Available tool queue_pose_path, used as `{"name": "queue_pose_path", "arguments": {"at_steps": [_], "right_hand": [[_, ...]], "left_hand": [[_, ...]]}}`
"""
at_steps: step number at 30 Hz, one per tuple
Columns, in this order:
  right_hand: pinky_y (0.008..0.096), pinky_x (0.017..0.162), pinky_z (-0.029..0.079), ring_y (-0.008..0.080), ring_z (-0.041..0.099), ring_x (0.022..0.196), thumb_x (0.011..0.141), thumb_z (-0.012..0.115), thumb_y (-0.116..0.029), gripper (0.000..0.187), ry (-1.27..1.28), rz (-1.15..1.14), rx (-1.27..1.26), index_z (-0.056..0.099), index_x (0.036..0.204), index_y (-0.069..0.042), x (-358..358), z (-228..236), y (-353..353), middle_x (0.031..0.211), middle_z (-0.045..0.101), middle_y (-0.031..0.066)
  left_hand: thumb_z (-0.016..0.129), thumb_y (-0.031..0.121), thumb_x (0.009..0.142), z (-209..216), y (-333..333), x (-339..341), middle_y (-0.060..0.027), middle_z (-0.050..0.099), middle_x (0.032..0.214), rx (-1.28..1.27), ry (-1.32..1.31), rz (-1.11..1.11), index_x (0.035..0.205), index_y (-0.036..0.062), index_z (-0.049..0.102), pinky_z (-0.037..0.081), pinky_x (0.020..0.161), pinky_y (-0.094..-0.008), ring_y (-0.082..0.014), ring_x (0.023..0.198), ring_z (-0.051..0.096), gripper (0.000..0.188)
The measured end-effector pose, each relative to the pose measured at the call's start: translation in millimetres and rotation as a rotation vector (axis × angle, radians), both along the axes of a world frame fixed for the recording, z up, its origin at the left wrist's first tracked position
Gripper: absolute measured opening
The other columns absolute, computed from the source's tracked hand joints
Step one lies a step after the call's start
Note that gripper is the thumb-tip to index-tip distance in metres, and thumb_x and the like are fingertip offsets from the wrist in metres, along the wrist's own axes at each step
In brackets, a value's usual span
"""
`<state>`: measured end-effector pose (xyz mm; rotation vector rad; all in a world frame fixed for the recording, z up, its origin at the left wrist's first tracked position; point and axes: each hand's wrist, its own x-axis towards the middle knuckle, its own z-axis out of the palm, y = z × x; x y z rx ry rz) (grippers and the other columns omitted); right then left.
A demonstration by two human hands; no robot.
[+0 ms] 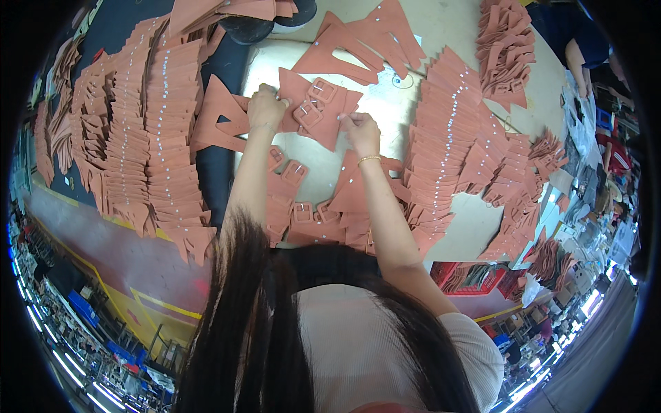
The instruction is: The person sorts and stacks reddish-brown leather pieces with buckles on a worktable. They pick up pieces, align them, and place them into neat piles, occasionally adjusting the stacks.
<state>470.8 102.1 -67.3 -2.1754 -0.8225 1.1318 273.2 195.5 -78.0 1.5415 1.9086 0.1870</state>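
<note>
In front of me lie two overlapping terracotta cut pieces, leather-like, with two square covered buckles (pixel 308 113) on top of them. My left hand (pixel 266 110) is closed at the left edge of the left piece (pixel 290 82), its fingers curled. At the right side, my right hand (pixel 362 132) pinches the edge of the right piece (pixel 332 131) between thumb and fingertips. Closer to me, between my forearms, are more terracotta pieces with buckles (pixel 296 173) attached. Left of my left hand, a piece with a cut-out (pixel 219 117) rests on dark cloth.
Long fanned rows of terracotta pieces, marked with small white labels, lie at left (pixel 165 131) and right (pixel 444 131). More loose pieces (pixel 341 51) lie beyond my hands. A red crate (pixel 475 279) stands below the table's right side. Another person's arm (pixel 577 65) shows at far right.
</note>
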Motion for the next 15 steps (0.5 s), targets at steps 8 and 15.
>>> {"name": "queue_pose_path", "arguments": {"at_steps": [8,15], "right_hand": [[0.0359,0.072,0.053,0.0272,0.067,0.076,0.072,0.079,-0.026,0.041,-0.138,0.049,0.055,0.058,0.093,0.003,-12,4,8,0.084,0.067,0.0159],[0.0299,0.069,0.055,0.0188,0.066,0.078,0.082,0.071,-0.012,0.030,0.840,-0.330,0.090,0.055,0.106,-0.002,36,36,14,0.088,0.066,0.0079]], "left_hand": [[0.065,0.028,0.082,12,18,-10,-0.0174,0.066,0.096,-0.206,-0.160,-0.178,0.105,-0.0055,0.059,0.049,0.075,-0.0377,-0.0257,0.085,0.064,0.041],[0.051,0.013,0.095,28,-11,-20,-0.0097,0.058,0.117,-0.415,-0.954,0.277,0.121,-0.0006,0.048,0.047,0.091,-0.0344,-0.0208,0.107,0.058,0.029]]}}
